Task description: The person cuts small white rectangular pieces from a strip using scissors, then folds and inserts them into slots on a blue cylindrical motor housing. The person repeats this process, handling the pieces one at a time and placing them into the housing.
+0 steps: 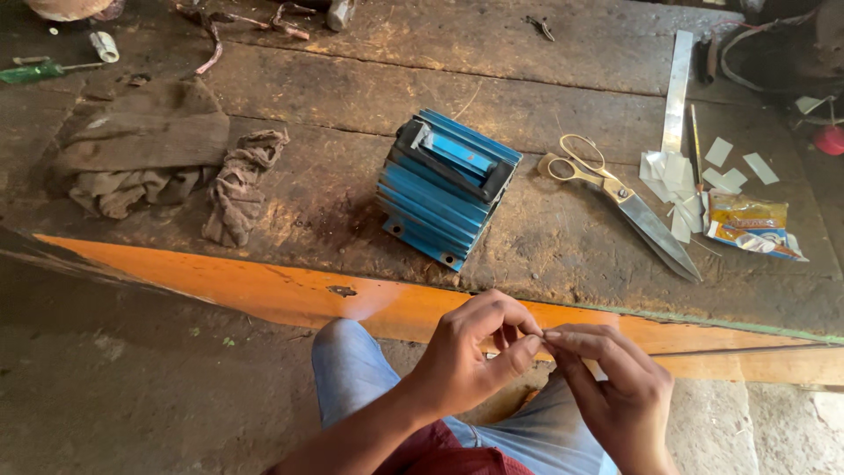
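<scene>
My left hand (pixel 475 356) and my right hand (pixel 615 387) meet in front of the bench edge, above my lap. Their fingertips pinch together on something very small and thin (pixel 542 333); I cannot tell what it is. On the bench beyond them stands a blue finned metal housing (pixel 447 186) with a dark opening on top, tilted on its side. To its right lie large scissors (pixel 620 198) with pale handles, open slightly.
Cut white paper strips (pixel 681 180), a metal ruler (pixel 678 88) and a small yellow packet (pixel 752 224) lie at the right. Dirty rags (pixel 237 185) and a wood block (pixel 145 141) sit at the left, a green screwdriver (pixel 35 70) beyond. The bench has an orange front edge (pixel 264 290).
</scene>
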